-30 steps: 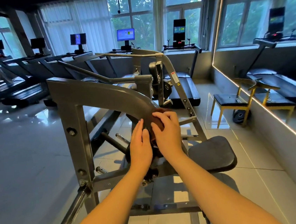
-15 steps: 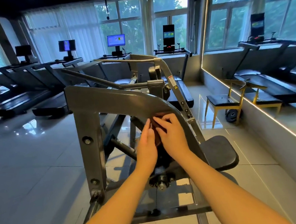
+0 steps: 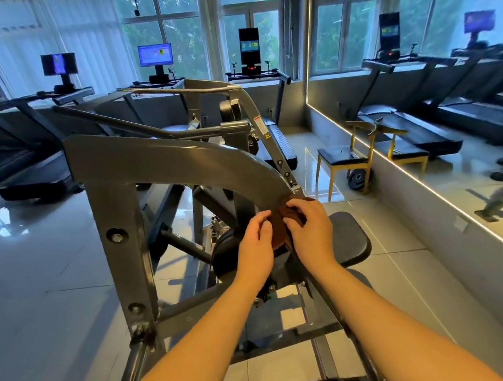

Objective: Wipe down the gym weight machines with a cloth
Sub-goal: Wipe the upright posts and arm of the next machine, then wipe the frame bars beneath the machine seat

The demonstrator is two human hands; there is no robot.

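While the grey upright post [image 3: 121, 235] at centre left shows no wipe marks either way, the left hand [image 3: 256, 245] curls round the left edge of the brown cloth [image 3: 279, 231] at frame centre, at the lower end of the curved frame arm [image 3: 210, 160]. The right hand [image 3: 310, 233] pinches the cloth's top. Judgement: wiping is at an early stage, with the black seat pad [image 3: 352, 242] outstanding.

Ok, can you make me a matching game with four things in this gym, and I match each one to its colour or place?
Things: 1 cloth; 2 chair; 3 weight plate; 4 seat pad.
Matches: A yellow legs; B brown, held by left hand and right hand; C black, beside the right hand; D round, on the floor.
Pairs: 1-B, 2-A, 3-D, 4-C.
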